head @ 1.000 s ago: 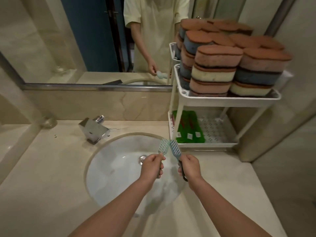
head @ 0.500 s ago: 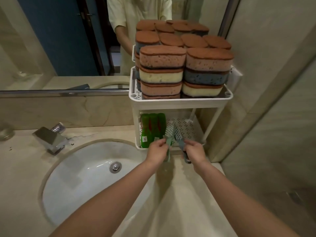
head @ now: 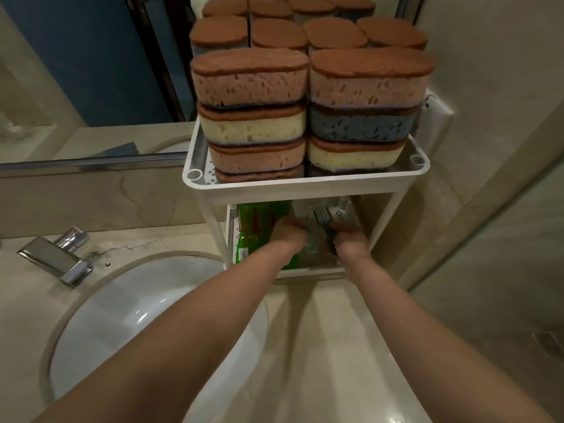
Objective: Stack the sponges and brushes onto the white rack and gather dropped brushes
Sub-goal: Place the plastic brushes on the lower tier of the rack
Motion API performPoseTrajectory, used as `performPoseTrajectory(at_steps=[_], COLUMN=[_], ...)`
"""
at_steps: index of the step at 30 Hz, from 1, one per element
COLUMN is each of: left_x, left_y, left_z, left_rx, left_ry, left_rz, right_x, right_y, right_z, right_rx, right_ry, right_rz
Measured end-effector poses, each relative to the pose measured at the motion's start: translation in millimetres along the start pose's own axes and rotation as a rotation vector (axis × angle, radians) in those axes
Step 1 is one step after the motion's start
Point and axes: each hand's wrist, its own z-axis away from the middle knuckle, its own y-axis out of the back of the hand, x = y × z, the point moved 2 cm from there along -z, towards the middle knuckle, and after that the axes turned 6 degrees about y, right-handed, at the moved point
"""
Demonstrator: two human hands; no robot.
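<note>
A white two-tier rack (head: 305, 188) stands on the counter right of the sink. Its top shelf carries stacked sponges (head: 308, 111) with brown tops and pink, yellow and blue bodies. Both my hands reach into the lower shelf. My left hand (head: 288, 232) grips a pale brush (head: 302, 212), bristle head pointing to the back. My right hand (head: 348, 239) grips a darker brush (head: 324, 216) beside it. The brush handles are hidden in my fists. Green packaged brushes (head: 256, 221) lie on the left part of the lower shelf, next to my left hand.
A white oval sink (head: 122, 312) fills the counter's left half, with a chrome faucet (head: 56, 256) behind it. A mirror (head: 91, 71) covers the back wall. A beige wall stands close on the right of the rack. Bare counter (head: 329, 346) lies under my forearms.
Both hands moved from above the sink to the right and forward, carrying the two brushes into the rack's lower shelf. The view followed and came closer to the rack.
</note>
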Motion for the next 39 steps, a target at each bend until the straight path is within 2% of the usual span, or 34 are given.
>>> performPoseTrajectory(at_steps=[4, 9, 12, 18, 22, 26, 32, 34, 39], left_x=[7, 13, 15, 13, 12, 6, -7, -10, -20], left_y=[-4, -10, -10, -6, -3, -2, 7, 11, 25], left_z=[-14, -21, -21, -24, -18, -9, 2, 5, 31], left_rx=[-0.079, -0.121, -0.137, -0.129, -0.143, -0.133, -0.091, -0.071, -0.029], left_ry=[0.041, 0.089, 0.091, 0.153, 0.092, 0.082, 0.020, 0.020, -0.016], left_rz=[-0.134, -0.295, -0.310, -0.247, -0.262, -0.241, -0.184, -0.110, 0.108], right_x=[2, 5, 7, 3, 1, 4, 8, 5, 0], right_y=[-5, -10, -12, -15, -16, -20, -18, -18, -21], right_z=[-24, -39, -42, -41, -39, -35, -29, -24, 12], right_rx=[-0.034, -0.073, -0.060, -0.113, -0.144, -0.265, -0.325, -0.297, -0.043], right_ry=[0.012, 0.016, -0.025, 0.038, 0.075, 0.091, 0.114, 0.163, 0.415], right_rz=[0.286, 0.330, 0.329, 0.574, 0.545, 0.600, 0.522, 0.489, 0.269])
